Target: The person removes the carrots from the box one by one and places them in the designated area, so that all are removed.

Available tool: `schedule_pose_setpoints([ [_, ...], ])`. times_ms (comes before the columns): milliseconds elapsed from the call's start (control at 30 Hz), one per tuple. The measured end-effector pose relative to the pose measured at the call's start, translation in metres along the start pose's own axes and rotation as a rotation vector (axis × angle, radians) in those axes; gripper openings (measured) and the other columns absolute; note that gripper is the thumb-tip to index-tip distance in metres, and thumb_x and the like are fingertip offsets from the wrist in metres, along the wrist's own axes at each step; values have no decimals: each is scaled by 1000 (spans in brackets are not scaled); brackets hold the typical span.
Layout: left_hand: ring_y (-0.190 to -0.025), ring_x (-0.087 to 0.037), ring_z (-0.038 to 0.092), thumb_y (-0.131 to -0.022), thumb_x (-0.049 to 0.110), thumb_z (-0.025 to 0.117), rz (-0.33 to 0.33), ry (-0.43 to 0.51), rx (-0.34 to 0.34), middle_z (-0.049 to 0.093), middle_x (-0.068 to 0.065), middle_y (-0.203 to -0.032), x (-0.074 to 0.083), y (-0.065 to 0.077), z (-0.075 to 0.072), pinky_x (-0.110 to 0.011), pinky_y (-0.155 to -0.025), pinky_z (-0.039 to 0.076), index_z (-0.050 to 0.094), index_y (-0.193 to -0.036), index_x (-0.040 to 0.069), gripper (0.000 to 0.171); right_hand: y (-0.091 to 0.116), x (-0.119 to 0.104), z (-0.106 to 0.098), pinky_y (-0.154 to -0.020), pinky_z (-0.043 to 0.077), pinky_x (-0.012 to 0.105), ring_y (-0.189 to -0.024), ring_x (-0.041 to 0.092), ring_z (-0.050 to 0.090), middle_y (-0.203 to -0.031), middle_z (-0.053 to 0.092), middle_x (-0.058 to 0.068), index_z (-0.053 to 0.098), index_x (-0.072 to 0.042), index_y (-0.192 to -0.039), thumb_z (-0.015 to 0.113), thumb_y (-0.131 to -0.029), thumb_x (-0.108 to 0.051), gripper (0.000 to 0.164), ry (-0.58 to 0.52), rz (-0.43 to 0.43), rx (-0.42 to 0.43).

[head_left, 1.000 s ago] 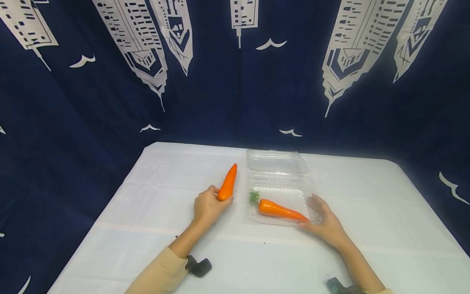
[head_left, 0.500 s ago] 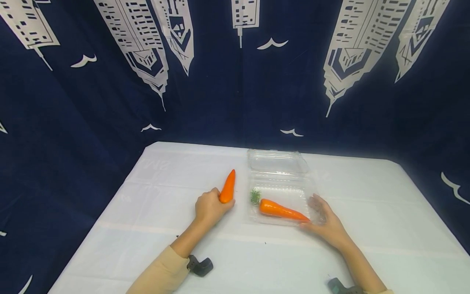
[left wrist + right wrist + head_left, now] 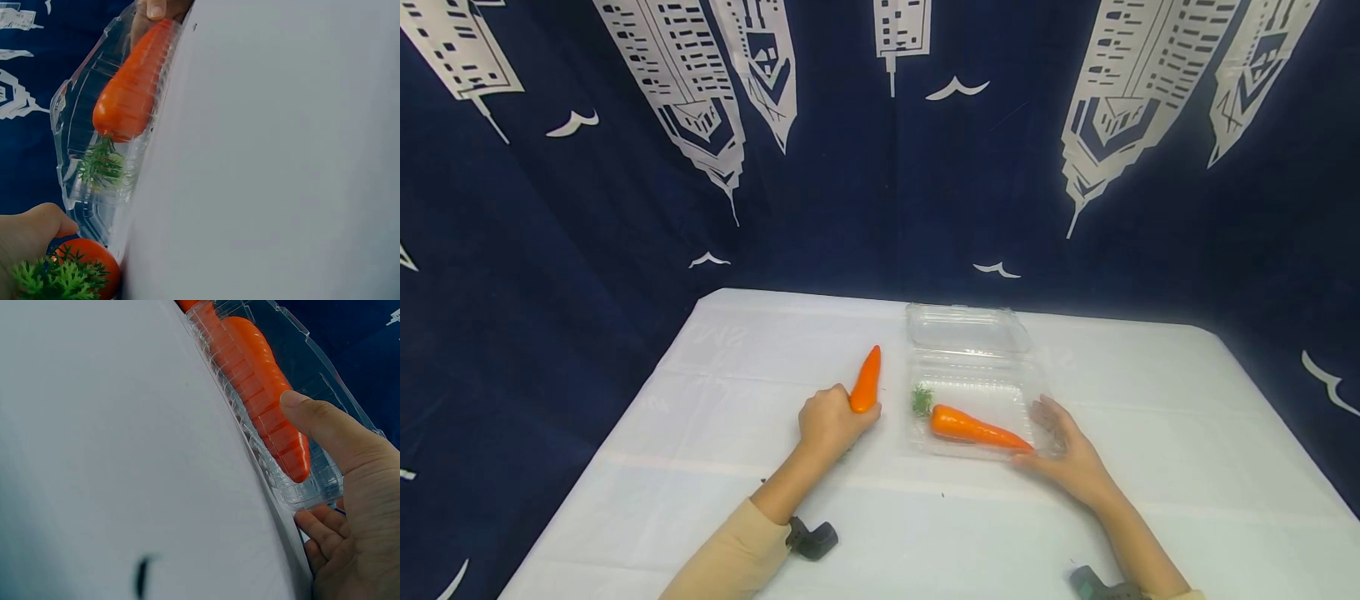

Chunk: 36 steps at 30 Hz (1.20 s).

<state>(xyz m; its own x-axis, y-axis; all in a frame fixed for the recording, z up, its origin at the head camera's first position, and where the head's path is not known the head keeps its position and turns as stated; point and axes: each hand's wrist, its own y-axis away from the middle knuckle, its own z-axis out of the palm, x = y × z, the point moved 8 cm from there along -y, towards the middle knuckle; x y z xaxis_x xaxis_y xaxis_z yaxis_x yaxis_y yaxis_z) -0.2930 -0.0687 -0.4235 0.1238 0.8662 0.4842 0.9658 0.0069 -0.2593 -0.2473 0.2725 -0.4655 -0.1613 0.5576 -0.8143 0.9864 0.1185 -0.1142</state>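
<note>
My left hand (image 3: 831, 425) grips an orange carrot (image 3: 867, 379) by its thick end, the tip pointing away from me. Green leaves (image 3: 62, 278) sprout from that end in the left wrist view. To its right lies an open clear plastic clamshell container (image 3: 988, 393), lid folded back. Inside it rests a second carrot (image 3: 973, 427) along the near side, with its leaves (image 3: 921, 400) to the left. My right hand (image 3: 1071, 462) holds the container's near right corner. In the right wrist view the thumb (image 3: 319, 422) reaches over the rim above the carrot tip, fingers outside the wall.
The container's lid (image 3: 966, 330) lies flat toward the table's far edge. A white cloth covers the table (image 3: 880, 533), with a few small dark specks on it. Behind hangs a dark blue curtain (image 3: 880, 192) with white building prints.
The carrot in my left hand has shifted slightly toward me, and a bit of its green now shows below the hand. My right hand and the container stay in place.
</note>
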Motion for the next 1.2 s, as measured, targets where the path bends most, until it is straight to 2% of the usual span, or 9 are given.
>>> schedule_pose_setpoints([
  [333, -40, -17, 42, -75, 48, 63, -30, -4, -83, 46, -2, -49, 0, -2, -7, -27, -37, 32, 51, -59, 8, 45, 0, 0, 0, -98, 20, 65, -131, 40, 26, -141, 38, 17, 17, -13, -147, 80, -70, -32, 101, -3, 3, -1],
  [533, -43, -19, 43, -75, 48, 63, -18, -24, -53, 44, -2, -48, 1, -9, -19, -29, -38, 33, 53, -56, 7, 46, 1, 0, -2, -97, 20, 65, -131, 40, 26, -142, 37, 16, 17, -14, -147, 80, -70, -33, 102, 5, 16, 1],
  [700, -57, -23, 58, -78, 44, 63, 13, 9, -39, 62, -7, -64, 6, -17, -29, -33, -51, 47, 68, -80, 0, 44, 1, -1, -1, -98, 20, 65, -131, 40, 26, -141, 38, 17, 17, -12, -147, 80, -70, -33, 101, 0, 18, -1],
  [767, -63, -21, 62, -80, 39, 64, 56, 60, -50, 66, -7, -72, 11, -19, -29, -31, -56, 50, 69, -90, 0, 41, 2, -1, -1, -98, 20, 65, -131, 41, 26, -141, 38, 17, 17, -12, -147, 80, -70, -33, 101, 0, 19, -1],
  [833, -66, -17, 63, -82, 34, 64, 113, 140, -80, 67, -4, -74, 20, -21, -28, -28, -58, 50, 69, -94, 0, 36, 2, 0, -2, -98, 20, 65, -131, 40, 26, -141, 38, 17, 18, -12, -147, 80, -70, -33, 101, 0, 19, 0],
  [933, -72, -12, 64, -84, 30, 64, 242, 207, -140, 68, -1, -81, 40, -20, -22, -25, -63, 51, 69, -98, 3, 31, 2, 0, -2, -98, 20, 65, -131, 41, 26, -141, 38, 17, 18, -13, -147, 80, -70, -32, 101, -1, 18, 3],
  [1067, -86, -12, 63, -85, 34, 62, 394, 179, -218, 68, 1, -94, 66, -17, -12, -29, -76, 49, 68, -106, 8, 33, 2, 0, -2, -98, 20, 65, -131, 41, 26, -141, 38, 17, 18, -13, -147, 80, -70, -32, 101, 1, 17, 6],
  [1200, -103, -12, 58, -85, 36, 63, 492, 144, -271, 65, 2, -109, 85, -14, -3, -30, -89, 45, 65, -113, 13, 37, 1, -1, -2, -98, 20, 64, -131, 40, 26, -141, 37, 17, 17, -12, -147, 80, -70, -32, 101, 1, 10, 6],
])
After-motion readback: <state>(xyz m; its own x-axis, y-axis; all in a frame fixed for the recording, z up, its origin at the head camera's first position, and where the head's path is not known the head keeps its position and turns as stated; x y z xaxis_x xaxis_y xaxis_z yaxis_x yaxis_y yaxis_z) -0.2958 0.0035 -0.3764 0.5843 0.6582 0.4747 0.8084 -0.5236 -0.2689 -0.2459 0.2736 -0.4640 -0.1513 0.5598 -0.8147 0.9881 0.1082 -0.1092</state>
